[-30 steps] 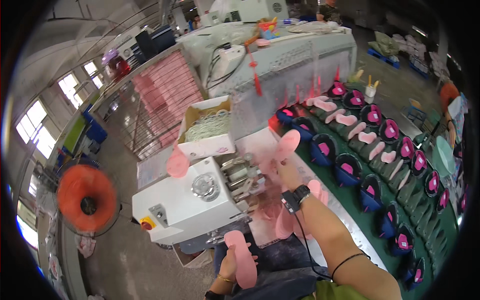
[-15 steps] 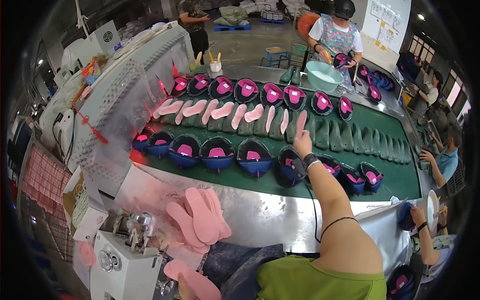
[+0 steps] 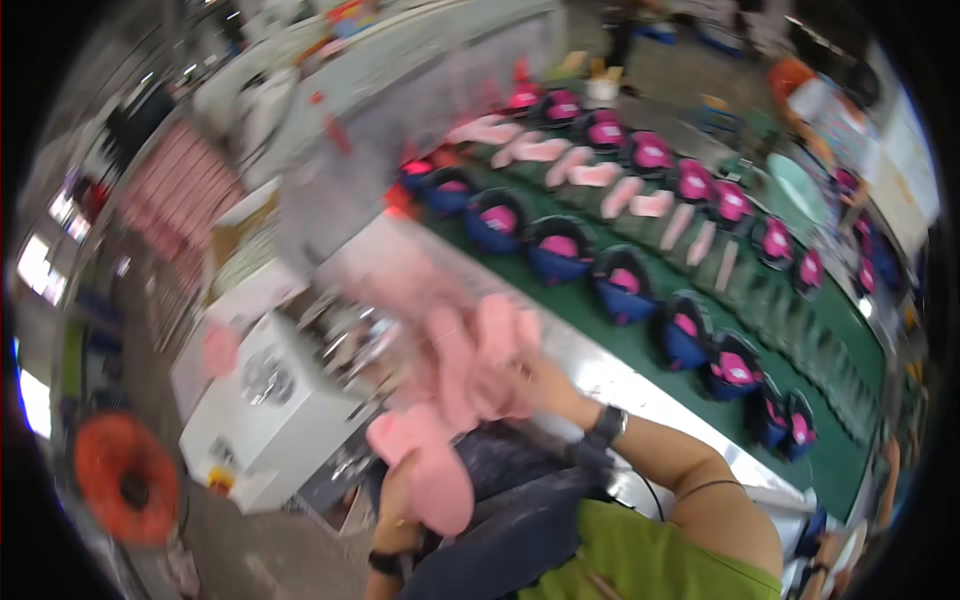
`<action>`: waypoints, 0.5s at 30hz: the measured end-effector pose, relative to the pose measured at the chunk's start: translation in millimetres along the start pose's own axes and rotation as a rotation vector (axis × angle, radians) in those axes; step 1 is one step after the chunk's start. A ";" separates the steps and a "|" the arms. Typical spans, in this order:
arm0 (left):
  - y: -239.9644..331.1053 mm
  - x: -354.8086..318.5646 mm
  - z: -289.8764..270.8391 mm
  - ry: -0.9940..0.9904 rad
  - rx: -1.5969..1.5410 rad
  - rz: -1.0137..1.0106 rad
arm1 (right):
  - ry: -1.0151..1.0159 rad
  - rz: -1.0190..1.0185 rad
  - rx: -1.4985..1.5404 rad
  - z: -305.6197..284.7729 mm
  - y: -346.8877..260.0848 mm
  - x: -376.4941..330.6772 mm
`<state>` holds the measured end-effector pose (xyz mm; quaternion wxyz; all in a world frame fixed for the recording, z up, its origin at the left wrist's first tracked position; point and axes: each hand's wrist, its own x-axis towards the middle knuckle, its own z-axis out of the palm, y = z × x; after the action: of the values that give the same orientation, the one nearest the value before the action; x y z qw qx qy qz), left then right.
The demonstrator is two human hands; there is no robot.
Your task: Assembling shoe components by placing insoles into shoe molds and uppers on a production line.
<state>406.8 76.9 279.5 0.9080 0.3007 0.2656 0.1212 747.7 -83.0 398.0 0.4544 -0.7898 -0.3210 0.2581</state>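
A pink shoe insole (image 3: 430, 470) is in my left hand (image 3: 400, 495), low in the view and over my lap. My right hand (image 3: 540, 385) is at the pile of pink insoles (image 3: 455, 360) on the metal table. Its fingers are blurred against the insoles, and I cannot make out whether they grip one. Beyond the table, a row of pink insoles (image 3: 595, 173) lies on dark green shoe forms (image 3: 780, 310) on the green belt.
Navy shoe uppers (image 3: 560, 250) with pink inside line both sides of the belt (image 3: 850, 450). A white machine (image 3: 290, 410) stands left of the insole pile. A pale green basin (image 3: 795, 190) is by a co-worker at the far side. An orange round object (image 3: 127, 478) sits lower left.
My right hand has come back from the belt to the insole pile; the insole it held now lies on the row. My view has swung left, and my left hand's insole shows more fully.
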 end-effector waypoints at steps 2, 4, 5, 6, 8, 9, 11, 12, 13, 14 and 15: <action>38.8 7.7 122.4 0.240 0.422 0.096 | -0.195 -0.202 0.035 57.4 -15.2 -28.1; 43.4 3.4 138.7 0.373 0.368 0.094 | -0.186 -0.233 0.198 92.5 -34.5 -36.4; 39.8 5.8 129.2 0.370 0.258 0.078 | -0.143 -0.276 0.227 106.4 -33.2 -29.6; 39.6 2.8 118.0 0.357 0.148 0.063 | -0.175 -0.296 0.235 117.8 -31.7 -17.1; 44.4 -14.2 116.0 0.351 0.093 -0.010 | -0.027 -0.121 0.455 128.0 -18.7 21.4; 47.7 -20.5 114.5 0.326 0.048 -0.089 | -0.010 -0.165 0.438 132.1 -11.2 43.6; 40.8 -29.9 100.6 0.293 -0.015 -0.125 | 0.005 -0.210 0.412 141.5 -7.9 81.8; 40.2 -35.7 103.5 0.291 -0.030 -0.172 | 0.081 -0.231 0.290 146.5 -13.1 96.0; 38.1 -39.4 104.9 0.288 -0.045 -0.220 | 0.157 -0.252 0.166 148.8 -17.0 107.7; 33.1 -44.7 101.4 0.293 -0.055 -0.210 | 0.144 -0.258 0.163 151.6 -27.1 117.1; 29.2 -44.7 97.7 0.231 -0.032 -0.207 | 0.075 -0.114 0.189 151.0 -37.6 129.3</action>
<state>422.2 35.9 381.9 0.8837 0.2410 0.3959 0.0649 717.2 110.5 347.7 0.5527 -0.7328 -0.3225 0.2312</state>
